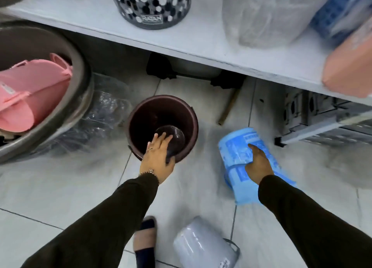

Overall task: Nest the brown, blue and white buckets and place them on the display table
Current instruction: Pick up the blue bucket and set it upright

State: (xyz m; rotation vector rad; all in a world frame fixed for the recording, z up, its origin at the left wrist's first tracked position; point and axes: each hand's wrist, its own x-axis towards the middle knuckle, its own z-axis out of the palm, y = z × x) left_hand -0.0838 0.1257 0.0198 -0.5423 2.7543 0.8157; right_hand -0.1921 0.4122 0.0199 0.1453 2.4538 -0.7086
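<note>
Nesting is just starting: your left hand (pixel 159 157) clamps the near rim of the upright brown bucket (pixel 163 127) at frame centre. Your right hand (pixel 258 163) is closed on the tipped blue bucket (pixel 239 147), right of centre. Next, probably lower blue into brown; the white bucket (pixel 203 245) lies bottom centre, untouched.

Even, bright overhead light is seen; motion blur smears the frame's right edge, wide-angle bending curves the shelf (pixel 181 44), glare marks floor tiles (pixel 60 187).

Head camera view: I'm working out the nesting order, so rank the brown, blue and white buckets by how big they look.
1. brown bucket, upright, widest opening, held at the rim by the left hand.
2. and 3. blue bucket, under the right hand, and white bucket: unsure. Both are tilted, and the white is nearer and partly cropped.
</note>
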